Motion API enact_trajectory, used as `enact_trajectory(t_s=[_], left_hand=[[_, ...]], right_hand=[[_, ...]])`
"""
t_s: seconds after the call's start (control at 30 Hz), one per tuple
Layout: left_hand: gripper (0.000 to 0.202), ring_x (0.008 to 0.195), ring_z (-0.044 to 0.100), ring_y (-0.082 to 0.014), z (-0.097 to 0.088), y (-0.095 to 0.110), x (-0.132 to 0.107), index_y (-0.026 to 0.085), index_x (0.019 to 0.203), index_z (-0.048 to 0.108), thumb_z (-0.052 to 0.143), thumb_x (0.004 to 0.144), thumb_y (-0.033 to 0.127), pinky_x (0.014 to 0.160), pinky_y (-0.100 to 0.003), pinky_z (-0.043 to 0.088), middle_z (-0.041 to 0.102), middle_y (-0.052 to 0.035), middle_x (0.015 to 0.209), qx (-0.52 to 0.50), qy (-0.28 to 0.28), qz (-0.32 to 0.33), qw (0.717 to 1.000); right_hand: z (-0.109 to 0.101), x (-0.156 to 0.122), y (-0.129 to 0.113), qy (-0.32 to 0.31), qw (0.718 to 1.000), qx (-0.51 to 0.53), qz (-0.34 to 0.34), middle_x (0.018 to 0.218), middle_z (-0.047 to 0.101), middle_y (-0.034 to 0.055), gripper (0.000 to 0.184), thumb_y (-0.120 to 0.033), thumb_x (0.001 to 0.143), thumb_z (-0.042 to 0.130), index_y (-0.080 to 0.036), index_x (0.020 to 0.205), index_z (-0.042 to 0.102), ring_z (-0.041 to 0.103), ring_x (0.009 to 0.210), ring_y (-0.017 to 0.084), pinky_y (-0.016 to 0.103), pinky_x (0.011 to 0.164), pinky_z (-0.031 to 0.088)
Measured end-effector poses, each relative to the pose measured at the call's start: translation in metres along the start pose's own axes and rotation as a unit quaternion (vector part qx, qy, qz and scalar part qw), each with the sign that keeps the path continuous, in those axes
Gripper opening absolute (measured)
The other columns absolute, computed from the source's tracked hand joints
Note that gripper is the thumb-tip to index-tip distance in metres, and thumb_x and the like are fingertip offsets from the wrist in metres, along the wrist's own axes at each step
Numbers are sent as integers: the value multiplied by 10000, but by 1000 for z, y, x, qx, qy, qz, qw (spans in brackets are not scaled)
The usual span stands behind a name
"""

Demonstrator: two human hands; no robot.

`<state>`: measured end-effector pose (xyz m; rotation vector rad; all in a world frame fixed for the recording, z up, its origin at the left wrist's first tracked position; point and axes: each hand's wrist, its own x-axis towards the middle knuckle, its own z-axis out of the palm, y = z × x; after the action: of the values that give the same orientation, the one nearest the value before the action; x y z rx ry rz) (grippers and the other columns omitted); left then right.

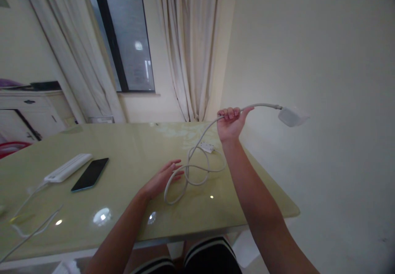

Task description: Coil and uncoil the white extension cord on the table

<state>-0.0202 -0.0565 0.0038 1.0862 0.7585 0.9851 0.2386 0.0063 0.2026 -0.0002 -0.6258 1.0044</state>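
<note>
My right hand (231,124) is closed around a light grey power cord (202,136), held up above the table. Out of that hand, the cord's end runs right to a pale plug (291,117), which looks wrapped in a clear cover. Several loose loops of the cord hang down to the tabletop. Beside these loops is my left hand (162,179), low over the table with its fingers apart; whether they touch the cord I cannot tell. Behind the loops lies a small white block (206,147), its kind unclear.
A glossy yellow-green table (129,142) spreads before me. On its left lie a long white power strip (69,168), a dark smartphone (90,174) and another loose cord (33,231). A wall (324,163) borders the right side. Curtains (191,47) hang beyond the far edge.
</note>
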Motion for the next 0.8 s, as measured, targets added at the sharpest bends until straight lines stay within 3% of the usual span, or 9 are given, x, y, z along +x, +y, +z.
enact_trajectory(t_s=[0.13,0.2,0.3,0.37,0.47,0.57,0.67,0.8], left_hand=[[578,1079,674,-260,9,-10,14,203,1336,613,762,837,453,996,-423,486,698,-155,1219,-44,-30,15,998],[597,934,691,-210,10,-11,17,208,1348,609,772,826,445,889,-358,517,705,-130,1138,-46,-4,40,998],[617,826,671,-160,5,-9,16,221,1372,586,726,846,512,815,-322,530,665,-106,1172,12,55,91,994],[598,906,670,-192,1,-8,15,205,1331,610,675,862,571,852,-346,535,654,-110,1209,99,92,131,982],[586,1132,620,-259,-4,-12,17,190,1311,628,578,906,610,990,-404,496,656,-123,1258,232,139,205,940],[585,1147,617,-266,-7,-19,21,178,1368,591,485,958,582,1016,-435,485,662,-138,1262,309,164,232,907],[566,1096,634,-262,-12,-24,24,160,1356,598,459,973,553,979,-438,508,663,-151,1248,367,187,233,881],[540,1204,601,-281,-16,-21,23,197,1378,598,457,981,534,1056,-471,465,645,-143,1329,422,169,246,856]], right_hand=[[15,-15,16,-18,1000,6,14,538,237,-74,636,-730,958,429,-209,632,265,309,490,95,245,609,430],[15,-25,28,-24,999,4,29,547,232,-72,631,-725,966,414,-208,637,264,309,501,98,245,612,427],[0,-43,45,-14,998,-9,61,550,219,-73,630,-723,967,414,-207,642,252,287,503,103,247,605,420],[-18,-58,59,8,996,-24,85,547,214,-74,634,-724,962,422,-207,640,244,270,498,104,249,596,414],[-48,-85,82,48,990,-47,125,545,225,-77,637,-725,948,454,-207,636,251,264,493,101,251,586,409],[-73,-109,105,76,983,-54,158,552,271,-81,630,-733,898,541,-210,645,297,303,498,94,252,595,427],[-88,-125,118,82,979,-74,170,590,391,-70,598,-724,828,646,-213,669,380,423,548,96,277,687,495],[-97,-139,126,39,965,-176,192,756,601,3,562,-728,787,679,-202,690,508,605,767,144,328,841,531]])
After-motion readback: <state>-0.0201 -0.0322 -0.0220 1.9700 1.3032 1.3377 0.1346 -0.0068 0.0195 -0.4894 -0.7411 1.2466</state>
